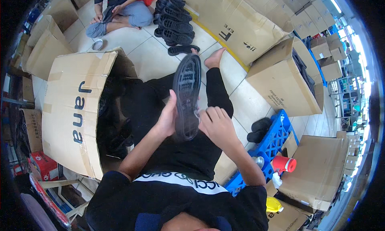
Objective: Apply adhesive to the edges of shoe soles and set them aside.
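A black shoe (187, 96) is held up in front of me over my lap, its treaded sole facing me and its toe pointing away. My left hand (167, 119) grips its left edge, thumb stretched along the side and the other fingers hidden behind it. Against the right edge, my right hand (217, 126) is closed in a pinch with curled fingers. A small pale bit shows at its fingertips, too small to name. Beyond the toe, another black sole (180, 50) lies on the tiles by my foot.
On my left stands an open carton (70, 106) of dark items. Stacked black soles (173, 22) lie ahead, with a seated person (120, 14) beyond. To the right are cartons (280, 78), a blue plastic crate (276, 130), black slippers (259, 130) and a red mug (284, 164).
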Action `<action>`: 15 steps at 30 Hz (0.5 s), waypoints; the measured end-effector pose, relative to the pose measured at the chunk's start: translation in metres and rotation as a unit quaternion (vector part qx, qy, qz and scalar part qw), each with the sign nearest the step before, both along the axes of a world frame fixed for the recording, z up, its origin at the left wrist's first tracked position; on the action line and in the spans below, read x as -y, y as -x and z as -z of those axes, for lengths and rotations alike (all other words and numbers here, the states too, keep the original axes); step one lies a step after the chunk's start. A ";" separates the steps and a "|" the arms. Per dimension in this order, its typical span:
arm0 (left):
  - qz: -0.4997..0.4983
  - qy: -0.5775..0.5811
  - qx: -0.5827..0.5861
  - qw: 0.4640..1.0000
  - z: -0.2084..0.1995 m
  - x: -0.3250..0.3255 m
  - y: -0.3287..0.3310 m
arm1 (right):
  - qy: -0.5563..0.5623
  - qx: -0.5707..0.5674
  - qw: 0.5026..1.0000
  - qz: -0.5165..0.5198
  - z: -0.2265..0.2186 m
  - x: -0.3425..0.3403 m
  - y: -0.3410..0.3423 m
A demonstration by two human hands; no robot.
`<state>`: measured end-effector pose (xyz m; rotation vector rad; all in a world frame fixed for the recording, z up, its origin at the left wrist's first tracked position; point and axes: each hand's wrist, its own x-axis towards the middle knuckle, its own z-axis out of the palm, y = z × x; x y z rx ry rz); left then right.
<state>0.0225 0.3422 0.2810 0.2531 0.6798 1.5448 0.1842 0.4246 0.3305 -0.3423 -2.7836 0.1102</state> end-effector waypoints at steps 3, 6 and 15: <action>-0.032 -0.018 0.021 0.999 -0.003 -0.005 0.006 | -0.055 0.002 0.997 -0.048 0.004 0.006 -0.014; -0.073 -0.011 0.021 0.997 -0.005 -0.010 0.010 | -0.013 -0.018 0.998 -0.054 0.008 0.015 -0.022; -0.060 -0.070 0.057 0.994 -0.003 -0.009 0.012 | 0.233 -0.244 0.938 0.076 -0.005 0.017 0.005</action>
